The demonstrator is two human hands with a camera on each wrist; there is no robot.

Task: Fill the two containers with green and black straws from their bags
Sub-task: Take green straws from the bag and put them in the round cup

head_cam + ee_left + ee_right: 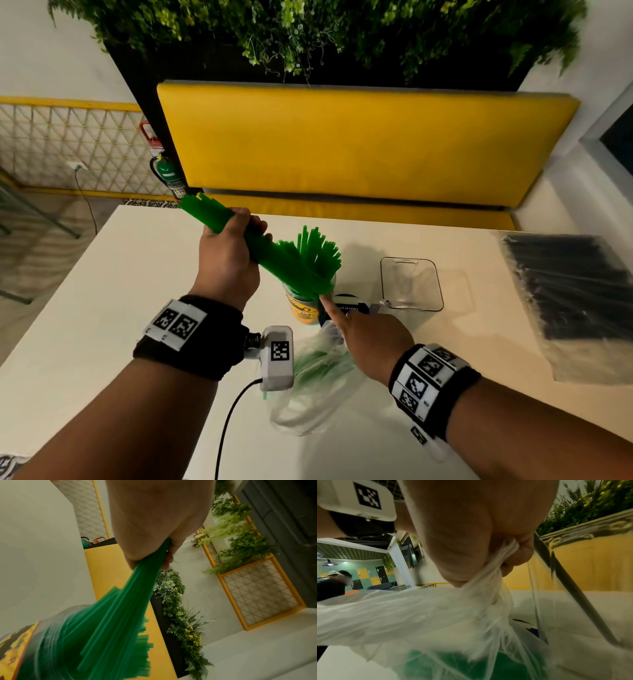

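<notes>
My left hand [233, 246] grips a thick bundle of green straws [274, 257], tilted, with its lower end inside a round clear jar with a yellow label [303, 308]. More green straws stand fanned out in that jar. In the left wrist view my left hand [154, 527] holds the green straws [120, 615] as they run down into the jar [20, 649]. My right hand [366, 332] pinches the clear green-straw bag [318, 377] in its curled fingers, its index finger stretched to the jar's rim. The right wrist view shows my right hand [479, 534] bunching the bag [419, 615]. An empty clear rectangular container [411, 284] stands to the right.
A bag of black straws [575, 291] lies at the table's right edge. A blue-and-white round item [352, 308] sits between jar and container. A yellow bench [359, 144] and plants stand behind the white table [120, 291]. A person is far off in the right wrist view.
</notes>
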